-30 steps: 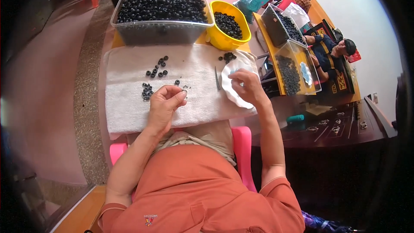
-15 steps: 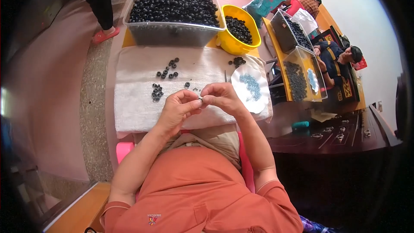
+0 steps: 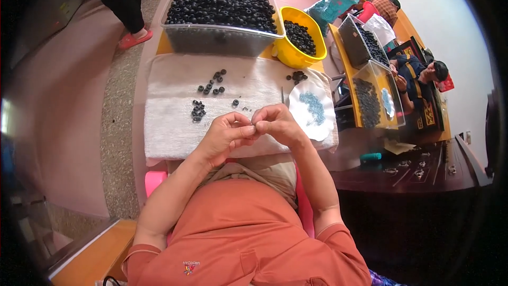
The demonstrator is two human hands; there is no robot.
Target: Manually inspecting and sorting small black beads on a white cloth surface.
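My left hand (image 3: 226,136) and my right hand (image 3: 279,125) meet fingertip to fingertip over the near part of the white cloth (image 3: 169,137). Both are pinched closed on something small that the fingers cover almost wholly. Just beyond them lies a single black ring-shaped part (image 3: 235,103), with tiny bits beside it. Farther left on the cloth are a loose group of black ring-shaped parts (image 3: 215,90) and a tight cluster of smaller black pieces (image 3: 198,111). Right of my right hand, a white scalloped plate (image 3: 327,125) holds a heap of small pale-blue pieces (image 3: 312,107).
A clear plastic bin (image 3: 217,42) full of black parts and a yellow tub (image 3: 296,58) stand behind the cloth. A thin dark tool (image 3: 282,95) lies beside the plate. At right, a seated person (image 3: 415,77) works by more bins. Someone's legs (image 3: 124,8) show at far left.
The view has shifted slightly, moving the table contents a little rightward in the picture. My fingertips remain together, and the small dark piece seen between them before is now mostly hidden.
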